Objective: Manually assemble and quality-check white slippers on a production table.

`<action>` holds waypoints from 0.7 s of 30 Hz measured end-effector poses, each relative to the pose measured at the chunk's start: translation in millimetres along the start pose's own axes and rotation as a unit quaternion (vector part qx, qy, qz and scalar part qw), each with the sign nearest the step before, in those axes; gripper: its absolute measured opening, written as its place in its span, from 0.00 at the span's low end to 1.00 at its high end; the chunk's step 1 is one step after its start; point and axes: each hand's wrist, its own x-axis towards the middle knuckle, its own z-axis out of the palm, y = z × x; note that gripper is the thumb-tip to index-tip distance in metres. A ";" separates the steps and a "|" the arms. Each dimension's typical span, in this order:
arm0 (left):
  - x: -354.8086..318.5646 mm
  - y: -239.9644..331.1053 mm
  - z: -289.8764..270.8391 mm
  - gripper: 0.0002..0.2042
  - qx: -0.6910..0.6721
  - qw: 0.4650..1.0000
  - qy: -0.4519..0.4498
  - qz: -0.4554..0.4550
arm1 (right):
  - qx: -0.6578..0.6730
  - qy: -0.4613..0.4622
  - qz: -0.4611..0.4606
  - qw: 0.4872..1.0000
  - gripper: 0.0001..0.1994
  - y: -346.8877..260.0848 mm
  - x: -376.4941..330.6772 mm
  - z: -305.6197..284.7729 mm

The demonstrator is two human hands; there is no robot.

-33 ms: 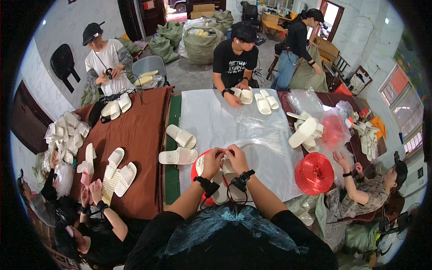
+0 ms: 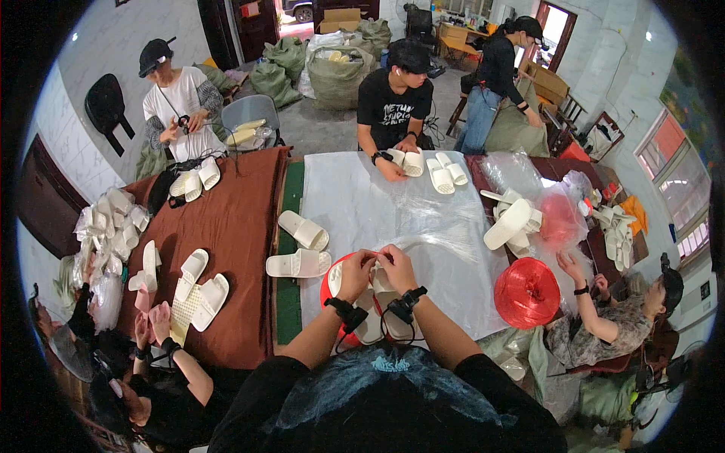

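Observation:
Close together above a pair of white slippers (image 2: 370,326) are my two hands, at the near edge of the sheeted table. My left hand (image 2: 355,275) pinches a thin red plastic strip (image 2: 327,285), which curves down on the left around the slippers. The fingertips of my right hand (image 2: 396,270) are also closed on the strip, almost meeting the left ones. My hands and wrists hide much of the slippers and part of the strip. To the left lie two loose white slippers, one (image 2: 303,229) angled and one (image 2: 299,263) pointing sideways.
A big roll of red plastic twine (image 2: 528,293) stands to my right, near a pile of white slippers (image 2: 510,225). Translucent plastic sheeting (image 2: 445,279) covers my table. A brown-covered table (image 2: 242,249) with more slippers adjoins on the left. Co-workers sit or stand on several sides.
My hands stay in nearly the same place, fingertips still together on the red strip. A little more red shows between them.

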 end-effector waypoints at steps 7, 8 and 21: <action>4.7 6.3 0.8 0.06 0.013 0.999 0.035 0.009 | 0.002 -0.001 0.017 1.000 0.07 -6.0 6.2 -3.7; 4.9 7.3 1.0 0.05 0.004 0.999 0.035 0.007 | 0.008 0.000 0.013 1.000 0.07 -6.9 6.0 -4.2; 7.3 -4.3 1.8 0.06 0.004 1.000 -0.013 0.022 | 0.021 -0.010 0.007 1.000 0.05 -1.1 7.9 -4.9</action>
